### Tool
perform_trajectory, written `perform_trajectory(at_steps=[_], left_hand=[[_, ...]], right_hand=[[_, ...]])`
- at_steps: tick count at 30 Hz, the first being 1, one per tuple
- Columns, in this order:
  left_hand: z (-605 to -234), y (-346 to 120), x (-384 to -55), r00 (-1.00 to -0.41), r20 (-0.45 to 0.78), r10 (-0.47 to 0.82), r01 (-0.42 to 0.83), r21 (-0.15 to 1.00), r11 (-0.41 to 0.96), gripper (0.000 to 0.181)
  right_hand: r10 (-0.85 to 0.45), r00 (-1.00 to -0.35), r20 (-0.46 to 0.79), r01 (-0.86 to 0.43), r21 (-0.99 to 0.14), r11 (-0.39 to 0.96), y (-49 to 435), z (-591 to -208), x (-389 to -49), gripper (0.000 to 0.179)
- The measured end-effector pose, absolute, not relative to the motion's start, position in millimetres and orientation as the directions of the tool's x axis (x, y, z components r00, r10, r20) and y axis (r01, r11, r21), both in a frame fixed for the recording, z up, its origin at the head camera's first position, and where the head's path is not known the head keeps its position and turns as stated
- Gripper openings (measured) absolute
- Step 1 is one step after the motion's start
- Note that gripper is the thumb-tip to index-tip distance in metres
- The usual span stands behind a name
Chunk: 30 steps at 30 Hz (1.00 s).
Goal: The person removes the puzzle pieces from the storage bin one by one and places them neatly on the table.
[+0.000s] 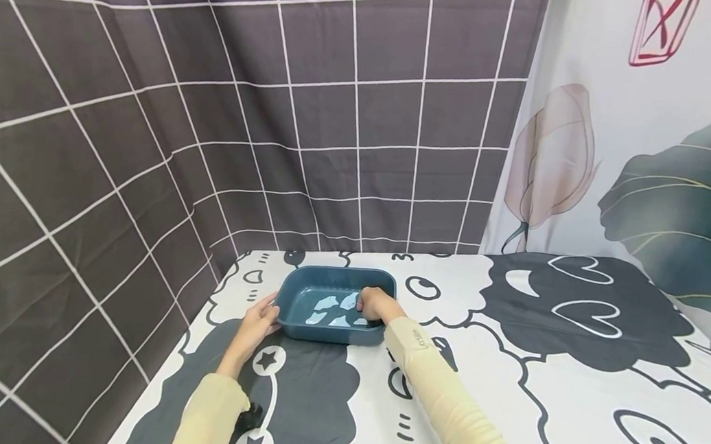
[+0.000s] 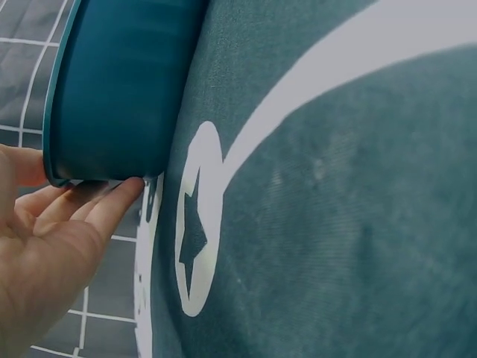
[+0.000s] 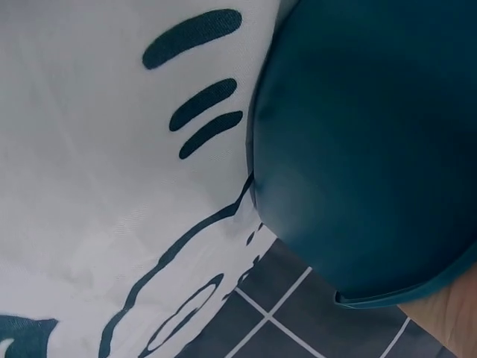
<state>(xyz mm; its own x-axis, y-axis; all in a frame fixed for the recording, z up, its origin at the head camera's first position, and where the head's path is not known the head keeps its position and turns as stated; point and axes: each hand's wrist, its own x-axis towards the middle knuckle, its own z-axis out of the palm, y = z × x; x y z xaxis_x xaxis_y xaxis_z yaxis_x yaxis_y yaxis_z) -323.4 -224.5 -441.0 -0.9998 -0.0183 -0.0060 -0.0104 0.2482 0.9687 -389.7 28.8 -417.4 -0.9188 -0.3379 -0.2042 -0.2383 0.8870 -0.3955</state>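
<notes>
A dark blue rectangular basin (image 1: 317, 333) sits on the patterned cloth near the back wall. On its floor lie several flat, irregular light-blue pieces (image 1: 326, 304). At the basin's left end, my left hand (image 1: 258, 322) grips the wall, with the thumb at the rim and the fingers along the outside. The right hand (image 1: 377, 304) reaches over the front wall into the basin, fingers curled down beside one light-blue piece (image 1: 348, 301). I cannot tell whether its fingertips pinch that piece. In the right wrist view, the basin's outer wall (image 3: 358, 149) hides most of this hand.
A black-and-white cartoon cloth (image 1: 441, 407) covers the table. Behind and to the left hangs a dark grey curtain (image 1: 388, 114) with white grid lines. To the right is a pale curtain (image 1: 611, 198) printed with a flower and leaves.
</notes>
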Motion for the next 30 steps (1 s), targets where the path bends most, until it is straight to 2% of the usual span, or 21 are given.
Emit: perform_trajectory(at_steps=[7,15,19,24,26,30], left_hand=[[-441.8,-223.2,-324.0,-1.0,0.001,-0.02,-0.004,0.967,0.254,0.049],[-443.6,-225.0,-324.3,-1.0,-0.001,-0.019,-0.005,0.973,0.231,0.049],[-443.7,-224.4,-325.3,-1.0,0.006,-0.028,-0.001,0.972,0.234,0.049],[-444.6,-224.7,-325.9,-0.999,0.015,-0.042,0.004,0.968,0.252,0.048],[-445.1,-225.2,-325.4,-0.999,0.009,-0.042,-0.002,0.968,0.251,0.049],[-447.8,-228.3,-325.0,-0.999,-0.014,-0.036,-0.021,0.973,0.228,0.05]], right_hand=[[-0.386,-0.904,-0.183,-0.27,-0.457,0.848,31.7,-422.9,-390.6,0.02],[-0.463,-0.875,-0.139,-0.333,-0.519,0.787,33.9,-425.4,-390.9,0.01],[-0.473,-0.868,-0.153,-0.297,-0.604,0.74,35.6,-423.1,-390.1,0.011],[-0.524,-0.84,-0.14,-0.26,-0.744,0.615,39.6,-422.9,-392.7,0.015],[-0.587,-0.806,-0.081,-0.298,-0.801,0.519,43.6,-427.2,-397.3,0.015],[-0.619,-0.786,-0.007,-0.3,-0.87,0.391,52.4,-426.4,-399.1,0.025]])
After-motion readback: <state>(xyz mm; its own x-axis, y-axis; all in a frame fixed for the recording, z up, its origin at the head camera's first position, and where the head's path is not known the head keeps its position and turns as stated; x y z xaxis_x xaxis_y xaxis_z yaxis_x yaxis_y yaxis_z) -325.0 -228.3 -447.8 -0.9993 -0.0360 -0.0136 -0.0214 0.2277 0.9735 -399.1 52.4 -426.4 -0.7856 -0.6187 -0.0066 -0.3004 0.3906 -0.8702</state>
